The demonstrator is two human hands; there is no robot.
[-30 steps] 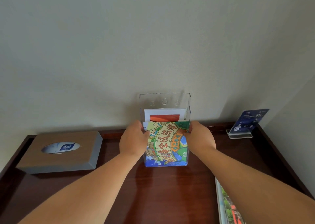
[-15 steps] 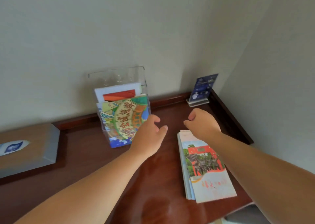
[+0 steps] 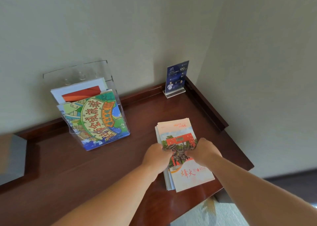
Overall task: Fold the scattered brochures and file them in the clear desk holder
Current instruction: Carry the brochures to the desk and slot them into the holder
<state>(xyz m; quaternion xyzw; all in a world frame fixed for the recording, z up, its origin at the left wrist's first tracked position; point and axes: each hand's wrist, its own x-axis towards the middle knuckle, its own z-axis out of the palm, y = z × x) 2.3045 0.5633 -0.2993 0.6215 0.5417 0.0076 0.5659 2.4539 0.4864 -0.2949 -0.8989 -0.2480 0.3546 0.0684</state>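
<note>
The clear desk holder (image 3: 109,81) stands against the wall on the dark wooden desk. A colourful cartoon brochure (image 3: 96,121) fills its front pocket and a white brochure with a red panel (image 3: 80,91) sits behind. To its right lies a stack of brochures (image 3: 180,133) whose top one shows a red gate. My left hand (image 3: 157,154) grips the left edge of the top brochure and my right hand (image 3: 205,151) grips its right edge, both near its middle. The paper bunches a little between them.
A blue sign in an acrylic stand (image 3: 176,79) sits in the back right corner. A raised rim (image 3: 205,105) runs along the desk's back and right side. A grey tissue box (image 3: 12,157) shows at the left edge. The desk's right front corner (image 3: 248,165) is near the stack.
Both hands left the holder, where the cartoon brochure now sits, and moved right and down onto the stack. The view swung to the right. My hands now grip the top brochure.
</note>
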